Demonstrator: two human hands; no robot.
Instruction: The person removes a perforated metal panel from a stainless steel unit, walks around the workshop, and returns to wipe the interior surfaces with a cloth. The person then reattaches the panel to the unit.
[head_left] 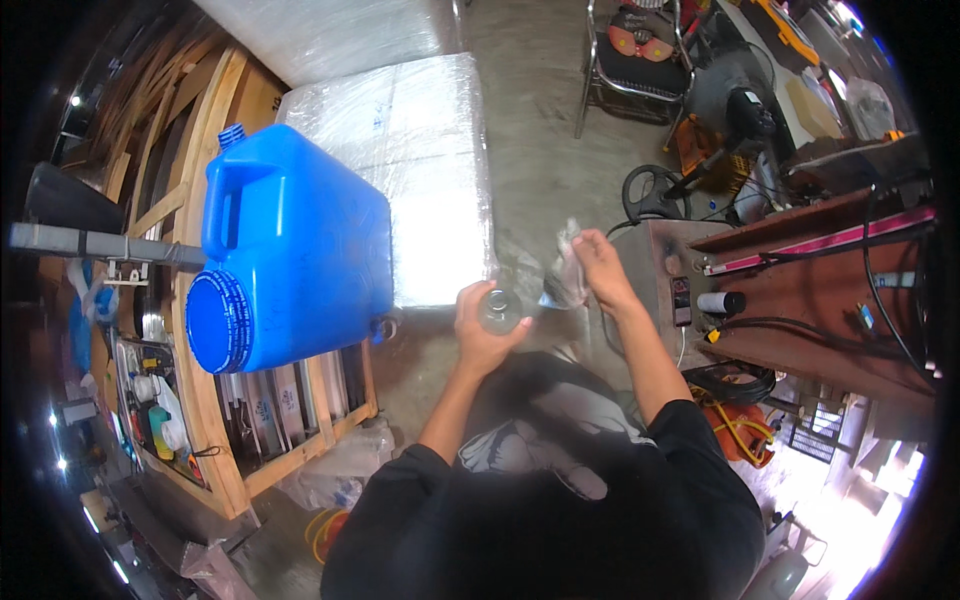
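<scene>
Near the middle of the view, my left hand (479, 338) is wrapped round a clear drinking glass (499, 311), seen from above. My right hand (603, 272), a short way to its right, pinches a crumpled clear plastic bag (567, 273). The bag hangs over the floor and does not touch the glass. To the left of my hands lies a large blue jerrycan (300, 250) with a wide blue screw lid (218, 322) facing me. A small tap (384, 328) sticks out at its lower right corner.
A wooden crate frame (235, 470) supports the jerrycan. Beyond it stands a film-wrapped white box (440, 180). At right are a rusty steel bench (820, 310) with cables, a steering wheel (655, 193) and a fan (740, 100). A metal-framed chair (640, 75) stands farther back.
</scene>
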